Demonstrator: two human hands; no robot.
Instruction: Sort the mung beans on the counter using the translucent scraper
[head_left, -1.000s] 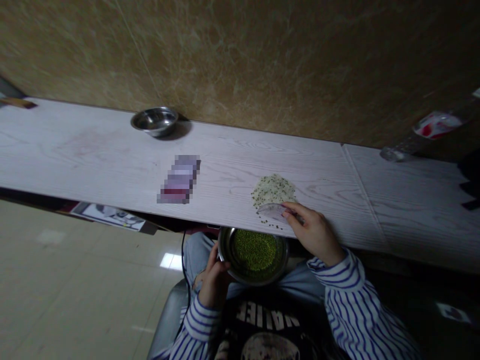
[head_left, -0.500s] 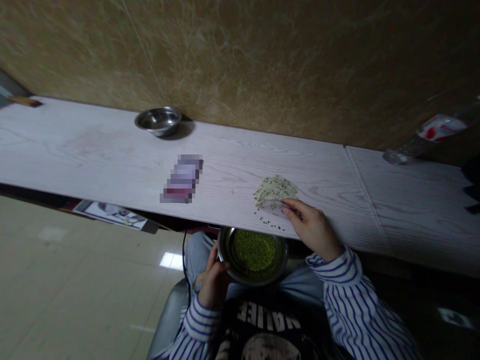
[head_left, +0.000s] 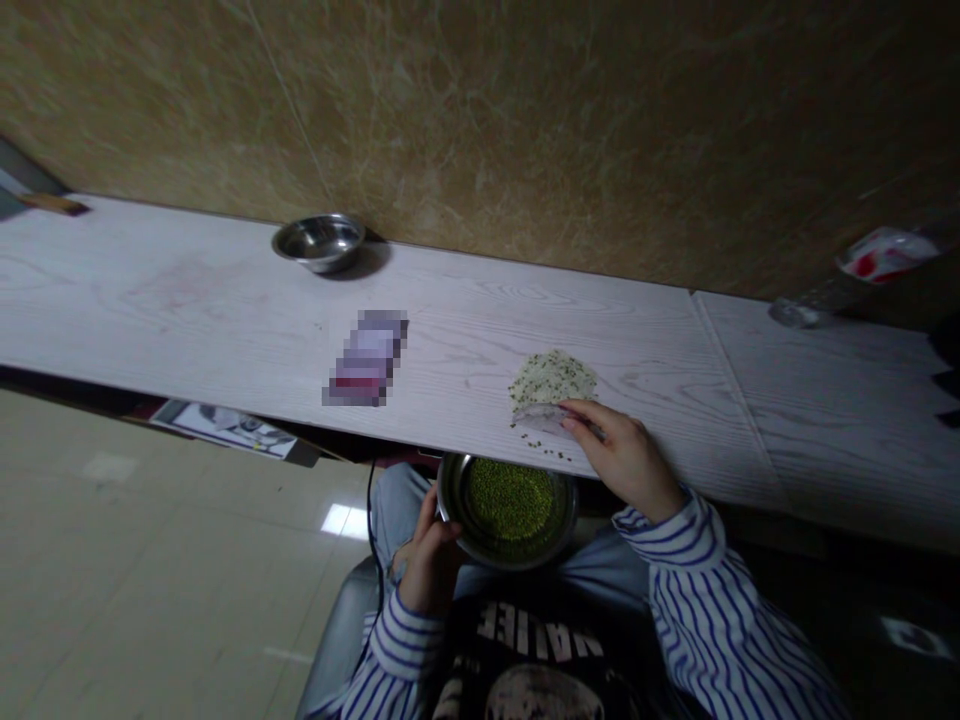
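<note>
My left hand [head_left: 429,552] grips the left rim of a steel bowl [head_left: 564,518], thumb on the edge. Green beans [head_left: 511,498] that look like mung beans lie inside it. The bowl is over my lap, just below the table's front edge. My right hand [head_left: 628,452] pinches a thin, see-through piece [head_left: 540,414] that looks like plastic; its exact kind is unclear. It rests at the near side of a pile of white grains mixed with green beans [head_left: 553,376]. Several loose beans [head_left: 546,448] are scattered between the pile and the table edge.
On the pale wooden table [head_left: 450,300] a small steel bowl [head_left: 321,243] stands by the wall. A blurred-out flat object [head_left: 367,358] lies left of the pile. A clear plastic bottle [head_left: 847,275] lies at the right. An open drawer [head_left: 225,428] juts out below the table.
</note>
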